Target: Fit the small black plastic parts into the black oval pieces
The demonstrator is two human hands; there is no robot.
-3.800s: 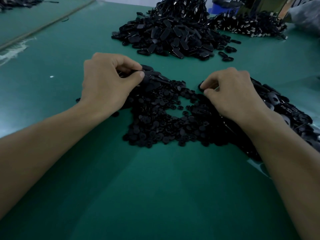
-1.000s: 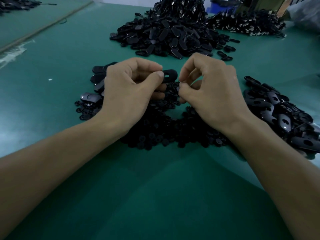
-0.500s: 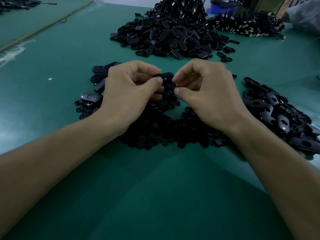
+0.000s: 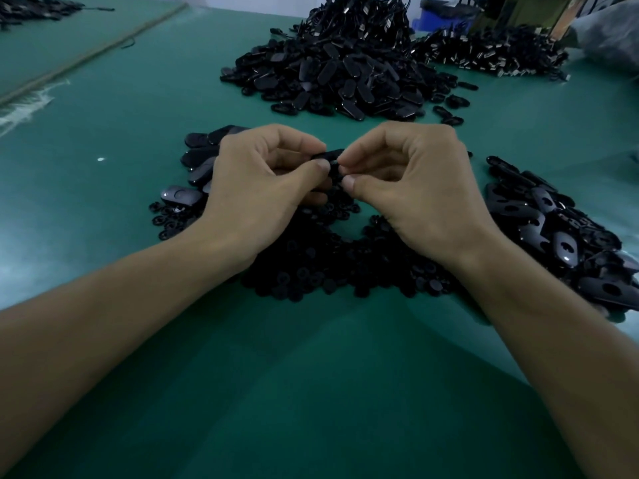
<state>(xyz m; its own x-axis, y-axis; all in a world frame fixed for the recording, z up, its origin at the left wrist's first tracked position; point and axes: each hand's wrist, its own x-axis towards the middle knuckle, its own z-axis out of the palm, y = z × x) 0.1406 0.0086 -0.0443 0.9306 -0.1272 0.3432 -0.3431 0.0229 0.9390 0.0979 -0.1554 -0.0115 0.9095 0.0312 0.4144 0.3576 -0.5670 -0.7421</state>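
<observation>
Holding the oval piece (image 4: 328, 155) crosswise, the left hand (image 4: 262, 188) grips one end; the right hand (image 4: 415, 188) pinches its other end.

1. We see a green table (image 4: 311, 392); a pale strip (image 4: 93, 51) runs slantwise across its far left part, with a white scuff (image 4: 27, 105) near it.
2. A low heap of small round black parts (image 4: 311, 274) lies near the middle.
3. Black oval pieces with holes (image 4: 560, 236) spread along the heap's right side, touching it.
4. A few smooth oval pieces (image 4: 193, 167) lie at the heap's left edge.
5. Farther back stands a tall pile (image 4: 332, 77) of oval pieces; right of it lies a dark pile with glinting bits (image 4: 491, 53), which we cannot identify.
6. A white speck (image 4: 100, 159) lies alone on the left.
</observation>
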